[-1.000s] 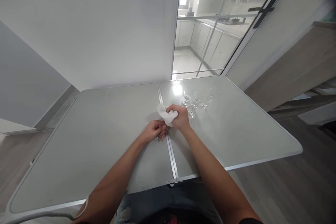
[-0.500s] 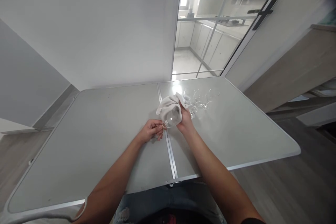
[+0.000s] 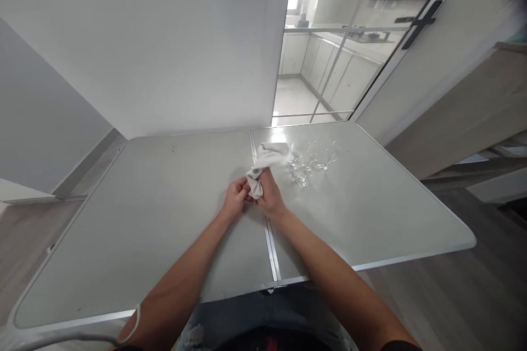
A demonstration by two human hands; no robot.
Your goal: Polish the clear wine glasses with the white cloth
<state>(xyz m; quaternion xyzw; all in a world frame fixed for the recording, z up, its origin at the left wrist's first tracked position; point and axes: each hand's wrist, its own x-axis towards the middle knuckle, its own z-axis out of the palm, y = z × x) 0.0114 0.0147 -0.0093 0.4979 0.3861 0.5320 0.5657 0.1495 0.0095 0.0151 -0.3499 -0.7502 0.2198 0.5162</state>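
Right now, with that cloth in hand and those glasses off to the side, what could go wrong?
First, the upper end of the white cloth reaches toward the stemmed glasses, so a sideways swing might knock one. Second, those glasses stand close together; one tipping could strike its neighbours. Third, the left hand and right hand meet at the cloth, which hides much of their grip, so a slip might be hard to spot.

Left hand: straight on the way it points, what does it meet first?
Most likely the white cloth, bunched right at the fingers of the left hand. Depth is unclear from this single view, so I can't tell contact from a slight gap. The right hand grips the cloth alongside.
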